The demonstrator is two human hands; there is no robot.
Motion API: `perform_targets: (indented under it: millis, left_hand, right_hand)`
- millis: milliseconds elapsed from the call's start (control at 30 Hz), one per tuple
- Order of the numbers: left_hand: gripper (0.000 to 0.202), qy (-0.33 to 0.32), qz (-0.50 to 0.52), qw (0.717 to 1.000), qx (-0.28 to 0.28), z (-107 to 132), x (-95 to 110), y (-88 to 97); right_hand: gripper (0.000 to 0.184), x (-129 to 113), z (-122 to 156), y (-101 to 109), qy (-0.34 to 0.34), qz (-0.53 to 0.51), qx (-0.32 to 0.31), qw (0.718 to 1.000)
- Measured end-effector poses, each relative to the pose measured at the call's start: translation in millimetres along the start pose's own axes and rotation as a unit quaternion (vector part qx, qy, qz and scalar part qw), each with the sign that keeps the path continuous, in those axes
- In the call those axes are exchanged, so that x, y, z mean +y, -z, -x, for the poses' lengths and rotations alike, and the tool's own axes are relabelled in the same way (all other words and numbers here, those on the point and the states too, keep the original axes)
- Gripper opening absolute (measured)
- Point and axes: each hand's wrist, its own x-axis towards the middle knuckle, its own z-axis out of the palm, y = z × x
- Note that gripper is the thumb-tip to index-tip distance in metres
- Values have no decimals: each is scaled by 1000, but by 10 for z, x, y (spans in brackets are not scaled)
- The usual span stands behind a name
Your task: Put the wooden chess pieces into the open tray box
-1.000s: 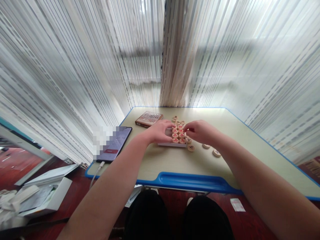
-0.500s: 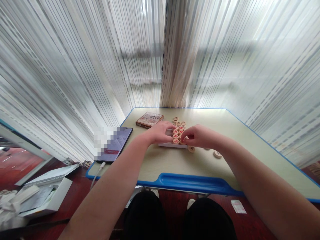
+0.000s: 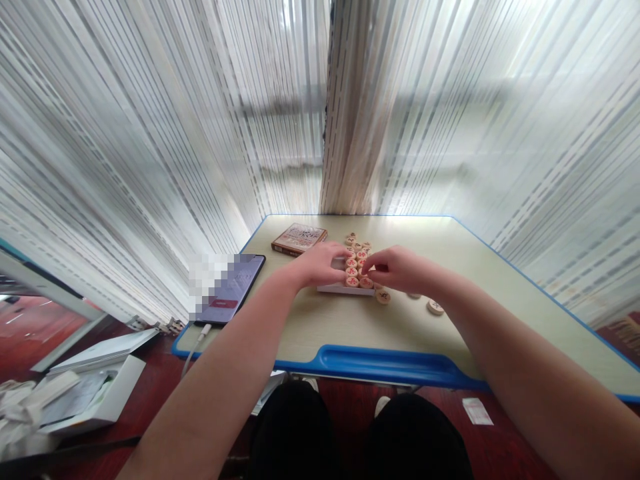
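A shallow white tray point(image 3: 334, 289) sits mid-desk, filled with round wooden chess pieces point(image 3: 353, 272) marked in red. My left hand point(image 3: 320, 264) rests on the tray's left side, fingers curled over the pieces. My right hand point(image 3: 395, 268) hovers at the tray's right side with fingertips pinched together over the pieces; what it pinches is too small to make out. More pieces point(image 3: 356, 241) lie just behind the tray. Three loose pieces point(image 3: 434, 307) lie on the desk point(image 3: 350, 323) to the right, partly hidden by my right hand.
A printed red-brown box lid point(image 3: 299, 239) lies at the back left. A phone point(image 3: 229, 288) with a cable overhangs the desk's left edge. A blue groove point(image 3: 385, 364) runs along the front edge. Striped curtains point(image 3: 150, 133) surround the desk. White boxes point(image 3: 85, 390) sit on the floor, left.
My right hand has shifted slightly left and closed into a pinch over the tray's right side. My left hand has stayed on the tray.
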Motion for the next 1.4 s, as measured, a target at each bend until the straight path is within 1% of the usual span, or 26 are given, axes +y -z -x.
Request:
perform_targets:
  millis: [100,233,433,700,967,1033,1133,1233,1400]
  left_hand:
    - [39,13,-15,1000,23,-22,-18,-29]
    - [35,12,-38,998,39,-41,-30,-73]
    - [35,11,-61,997,45,-50,-44,-114]
    - [35,16,-57,997,44,-39,-21,-96]
    - [36,19,-52,998,41,-43,-26,-95]
    - [35,18,-52,998,42,-45,-21,-92]
    - [34,13,-57,997,44,-48,-10,-84]
    - [32,14,-62,997,40,-49,3,-77]
    - [31,27,-62,997,31,-49,20,-70]
  right_hand:
    - [29,-1,-13,0,-19,48,35,998]
    - [31,-2,-21,1,-25,69,28,997]
    - [30,-16,-19,7,-36,71,21,997]
    - [32,6,-12,13,-27,59,18,998]
    - [30,17,-34,12,-7,59,37,998]
    - [30,12,-33,16,-15,69,49,996]
    - [33,26,-46,3,-46,85,59,994]
    - [36,64,-73,-30,-66,95,49,992]
    - [35,112,-98,-57,-77,100,38,991]
